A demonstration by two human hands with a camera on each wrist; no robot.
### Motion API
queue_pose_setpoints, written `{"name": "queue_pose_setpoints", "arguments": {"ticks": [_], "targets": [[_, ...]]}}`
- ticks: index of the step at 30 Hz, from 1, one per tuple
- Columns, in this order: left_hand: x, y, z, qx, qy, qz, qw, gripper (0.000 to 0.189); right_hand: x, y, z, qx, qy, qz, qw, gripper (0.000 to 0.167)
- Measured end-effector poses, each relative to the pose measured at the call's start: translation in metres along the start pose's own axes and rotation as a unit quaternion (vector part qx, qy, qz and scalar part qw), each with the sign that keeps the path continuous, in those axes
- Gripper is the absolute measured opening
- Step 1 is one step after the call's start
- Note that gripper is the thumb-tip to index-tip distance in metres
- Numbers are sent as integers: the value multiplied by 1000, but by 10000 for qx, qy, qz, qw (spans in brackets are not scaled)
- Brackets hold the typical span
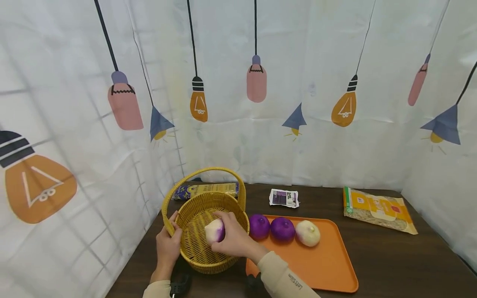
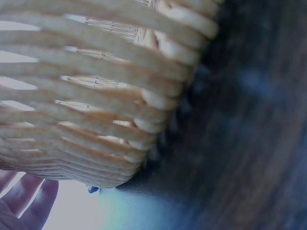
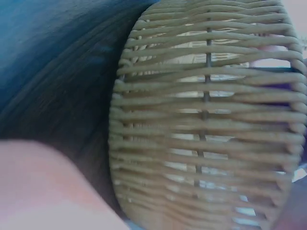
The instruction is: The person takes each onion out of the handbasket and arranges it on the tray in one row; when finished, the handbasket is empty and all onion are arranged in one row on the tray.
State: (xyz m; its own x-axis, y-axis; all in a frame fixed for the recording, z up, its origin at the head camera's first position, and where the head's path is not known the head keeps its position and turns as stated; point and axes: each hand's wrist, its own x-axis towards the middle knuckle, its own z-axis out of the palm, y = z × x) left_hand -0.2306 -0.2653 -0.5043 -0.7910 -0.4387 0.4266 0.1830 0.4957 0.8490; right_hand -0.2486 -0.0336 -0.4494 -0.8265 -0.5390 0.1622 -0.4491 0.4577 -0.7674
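Observation:
My left hand [image 1: 167, 244] grips the yellow woven basket [image 1: 193, 263] at its left side, where the tall handle [image 1: 166, 207] meets the rim. In the left wrist view, fingers [image 2: 41, 206] of that hand show beside the wicker wall [image 2: 86, 120]. A white-and-purple turnip [image 1: 215, 231] is pinched in my right hand [image 1: 236, 238], over the basket's opening. Beneath it the basket floor shows bare weave; the part behind the hand is hidden. The right wrist view looks at the basket's outer wall [image 3: 206, 124], with purple glimpsed through gaps.
Right of the basket lies an orange tray [image 1: 305, 265] with two purple turnips [image 1: 259, 226] [image 1: 282, 229] and a white one [image 1: 307, 233] along its far side. Behind are a long packet [image 1: 205, 189], a small white-and-purple packet [image 1: 284, 198] and a yellow bag [image 1: 380, 210]. Curtains [image 1: 298, 157] enclose the table.

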Motion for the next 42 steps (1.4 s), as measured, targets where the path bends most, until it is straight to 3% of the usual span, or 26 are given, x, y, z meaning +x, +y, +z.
{"name": "queue_pose_setpoints", "arguments": {"ticks": [6,12,23,33,42], "targets": [[0,0,2,-63,48,13,10000,42,-10,1,-13,190,282,-204,9992,73],[1,0,0,40,115,47,9999,40,-21,3,-23,366,542,-455,9968,72],[2,-2,2,36,134,110,9998,39,-35,14,-35,687,986,-407,9919,69],[2,-2,2,-42,113,82,9999,39,-50,26,-45,885,1304,-278,9871,78],[0,-1,3,-17,82,43,10000,41,-70,45,-69,813,1886,3,9787,73]]}}
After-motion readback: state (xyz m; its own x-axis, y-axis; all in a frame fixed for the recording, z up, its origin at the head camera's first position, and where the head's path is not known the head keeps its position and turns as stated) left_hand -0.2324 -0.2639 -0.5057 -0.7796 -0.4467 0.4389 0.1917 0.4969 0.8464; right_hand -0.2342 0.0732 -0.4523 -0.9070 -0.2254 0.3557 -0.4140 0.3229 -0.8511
